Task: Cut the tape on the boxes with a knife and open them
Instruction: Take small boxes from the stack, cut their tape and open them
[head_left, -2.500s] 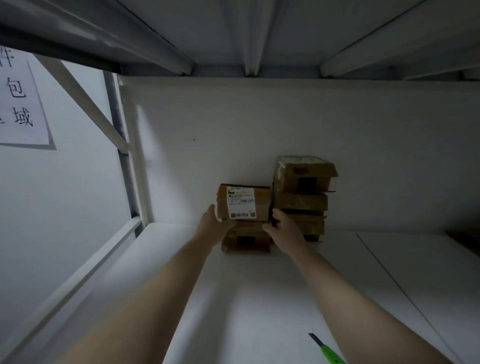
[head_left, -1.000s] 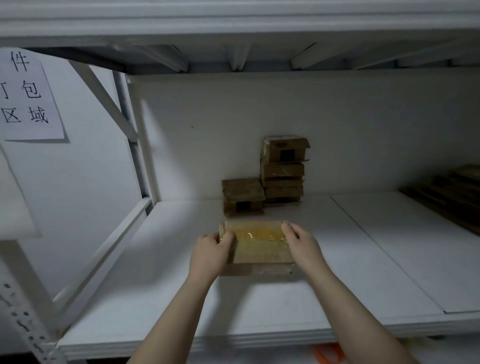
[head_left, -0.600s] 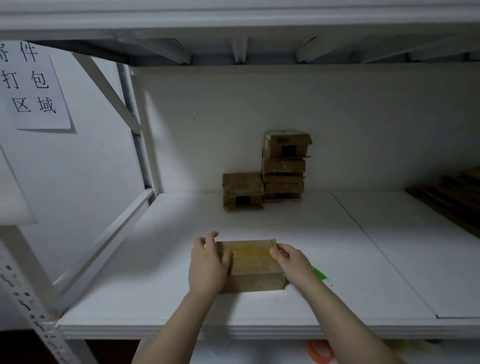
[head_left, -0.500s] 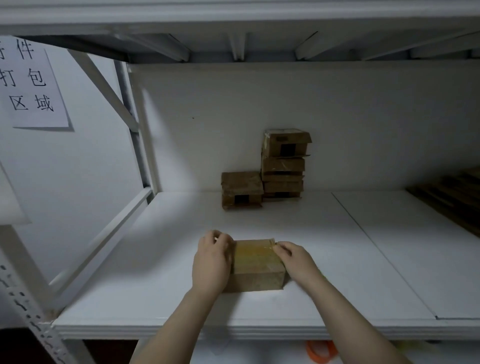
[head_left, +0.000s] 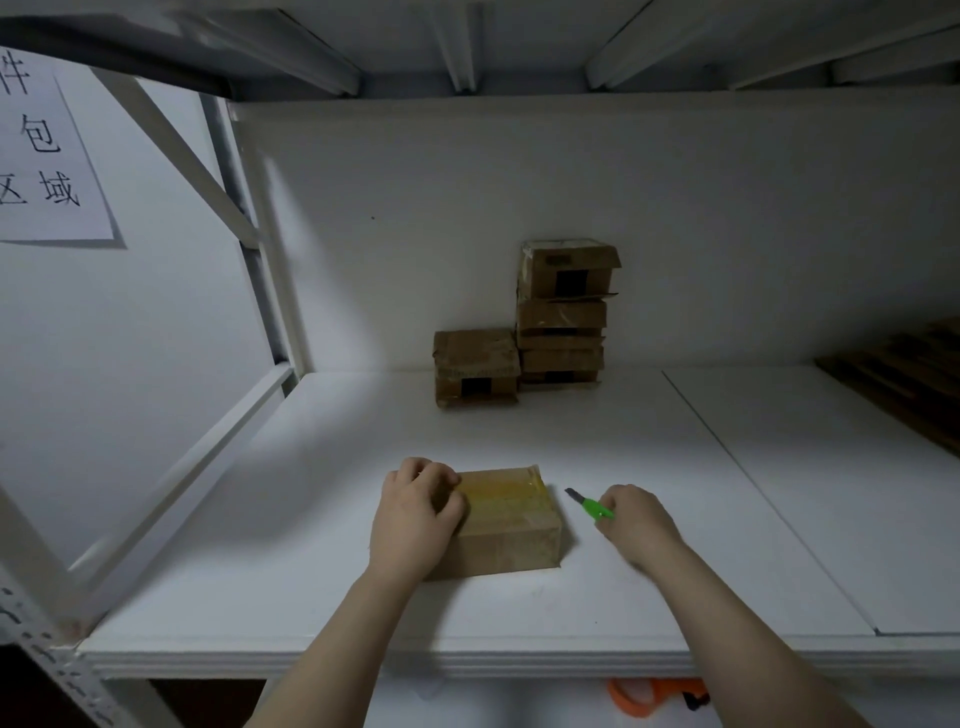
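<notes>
A small brown cardboard box (head_left: 506, 512) lies flat near the front of the white shelf board (head_left: 571, 426). A strip of clear shiny tape (head_left: 501, 488) runs over its top.

The person's left hand (head_left: 415, 512) holds the left end of the box, with its fingers curled over the top edge. The right hand (head_left: 636, 525) is wrapped round a green plastic knife (head_left: 584, 503), just beside the right side of the box. The dark blade points at the box but does not touch it yet.

The box looks light and stiff, so it could slide on the smooth board. It is best held down at the end, away from the tape. The tape looks thin and slippery.

More brown boxes (head_left: 563, 312) are piled at the back.
</notes>
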